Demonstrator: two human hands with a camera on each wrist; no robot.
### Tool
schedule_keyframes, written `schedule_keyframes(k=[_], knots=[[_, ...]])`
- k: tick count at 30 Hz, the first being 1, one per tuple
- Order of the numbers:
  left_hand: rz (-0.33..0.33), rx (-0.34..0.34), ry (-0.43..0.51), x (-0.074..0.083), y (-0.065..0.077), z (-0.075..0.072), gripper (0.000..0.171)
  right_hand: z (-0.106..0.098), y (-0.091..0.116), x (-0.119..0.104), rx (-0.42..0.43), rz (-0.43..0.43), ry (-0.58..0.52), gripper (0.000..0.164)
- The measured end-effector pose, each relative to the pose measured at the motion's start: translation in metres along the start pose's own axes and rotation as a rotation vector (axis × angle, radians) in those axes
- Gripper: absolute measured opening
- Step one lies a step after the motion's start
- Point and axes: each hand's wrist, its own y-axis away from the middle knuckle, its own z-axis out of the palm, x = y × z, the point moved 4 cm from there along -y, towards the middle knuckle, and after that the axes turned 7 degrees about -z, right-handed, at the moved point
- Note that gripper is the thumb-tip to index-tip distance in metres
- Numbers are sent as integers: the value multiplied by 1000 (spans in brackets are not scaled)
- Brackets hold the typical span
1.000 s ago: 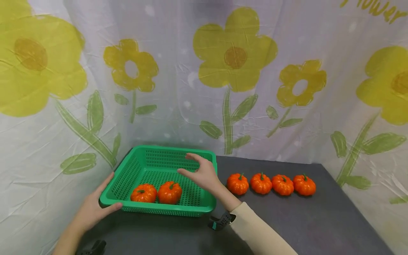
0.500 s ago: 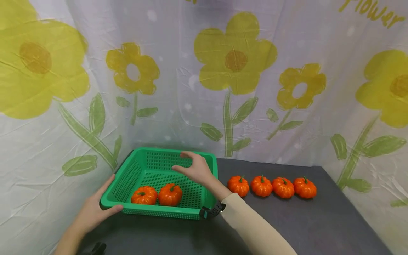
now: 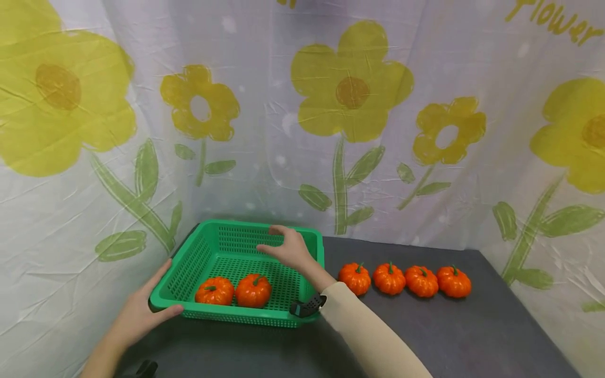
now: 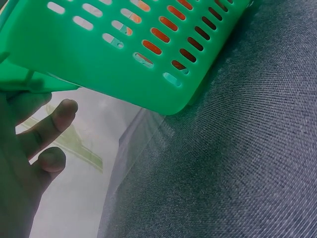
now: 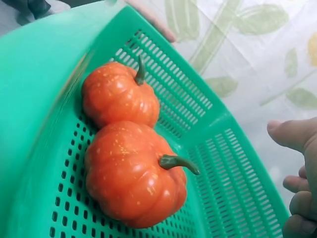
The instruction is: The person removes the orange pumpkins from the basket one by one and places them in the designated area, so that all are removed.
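A green perforated plastic basket (image 3: 236,311) stands at the table's left, with two orange pumpkins, left (image 3: 215,292) and right (image 3: 253,292), side by side along its front wall. At its front left corner is my left hand (image 3: 134,317), thumb stretched along the front rim and fingers along the left side. The left wrist view shows several of those fingertips (image 4: 64,111) apart from the wall. Over the basket's right part hovers my right hand (image 3: 293,252), thumb and fingers spread around nothing. Both pumpkins, with green stems, show closely in the right wrist view, below that hand.
Right of the basket, several more orange pumpkins (image 3: 389,279) form a row on the dark grey tabletop (image 3: 425,336). A white curtain (image 3: 260,157) with yellow flowers surrounds the back and sides. A black band with a small device (image 3: 307,306) circles the right wrist.
My right hand has shifted slightly left over the basket, its fingers still spread. The view has tilted a little. Pumpkins, basket and left hand keep their places.
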Motion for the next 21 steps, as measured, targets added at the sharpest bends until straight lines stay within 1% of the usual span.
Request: schedule_keyframes(k=[6, 11, 15, 19, 21], knots=[[-1, -2, -5, 0, 0, 1, 112, 7, -5, 1, -30, 1, 12, 65], [-3, -8, 8, 0, 0, 1, 112, 11, -4, 5, -61, 3, 16, 64], [0, -3, 9, -2, 0, 1, 111, 16, -2, 10, -108, -9, 5, 64], [6, 6, -3, -2, 0, 2, 111, 20, 0, 12, -163, -20, -27, 65], [10, 9, -7, -2, 0, 2, 111, 21, 0, 12, -190, -29, -50, 63]])
